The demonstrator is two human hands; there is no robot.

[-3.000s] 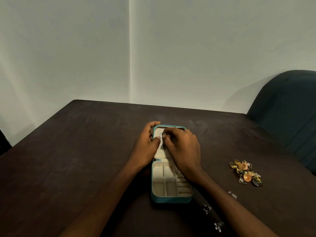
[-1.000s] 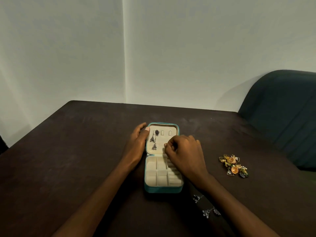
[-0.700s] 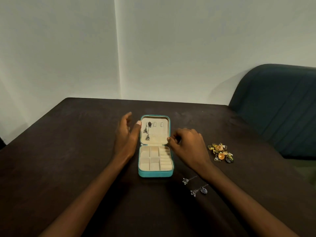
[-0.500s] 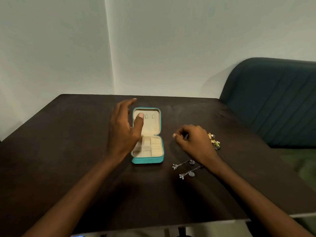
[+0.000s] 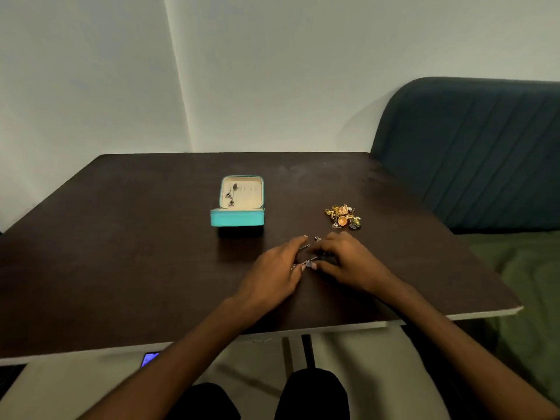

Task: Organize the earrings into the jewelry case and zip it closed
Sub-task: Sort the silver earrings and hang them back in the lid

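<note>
Teal case [image 5: 237, 216] open mid-table | hands: left [image 5: 272, 272] flat, right [image 5: 348, 262] pinching silver earrings [image 5: 309, 262]

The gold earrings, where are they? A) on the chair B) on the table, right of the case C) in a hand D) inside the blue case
B: the gold earrings lie in a heap on the table, right of the open case, and neither hand touches them.
</note>
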